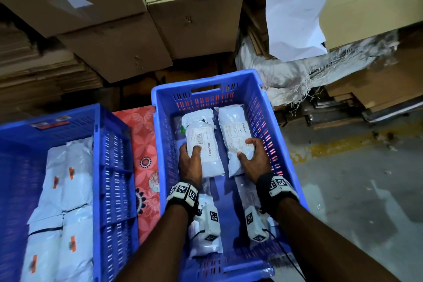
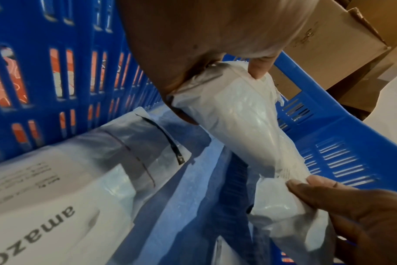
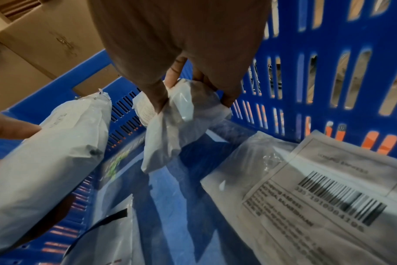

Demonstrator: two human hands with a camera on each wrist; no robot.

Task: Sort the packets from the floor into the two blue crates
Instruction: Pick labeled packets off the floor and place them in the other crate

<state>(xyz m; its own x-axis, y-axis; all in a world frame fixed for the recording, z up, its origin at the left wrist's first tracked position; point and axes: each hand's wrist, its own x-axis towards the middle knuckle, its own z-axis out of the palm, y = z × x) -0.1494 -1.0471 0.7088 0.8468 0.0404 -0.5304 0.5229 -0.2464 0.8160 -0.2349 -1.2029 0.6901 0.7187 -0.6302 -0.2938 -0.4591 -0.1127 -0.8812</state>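
Hands [image 1: 225, 160] each gripping a white packet [image 1: 204, 144] in right crate [image 1: 263, 107] | cardboard boxes [image 1: 146, 14] behind | mat [image 1: 143, 144] between crates

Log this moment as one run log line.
left hand: holds Delhivery packet | right hand: holds Amazon packet | both over right crate

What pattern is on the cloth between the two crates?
The cloth is red-orange with pale floral outlines and a few dark round motifs; the head view shows it best.

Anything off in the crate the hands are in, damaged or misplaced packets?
Nothing stands out. Left hand grips the Delhivery packet, right hand grips the Amazon packet, side by side inside the right crate. Both look sealed. Packets underneath lie flat.
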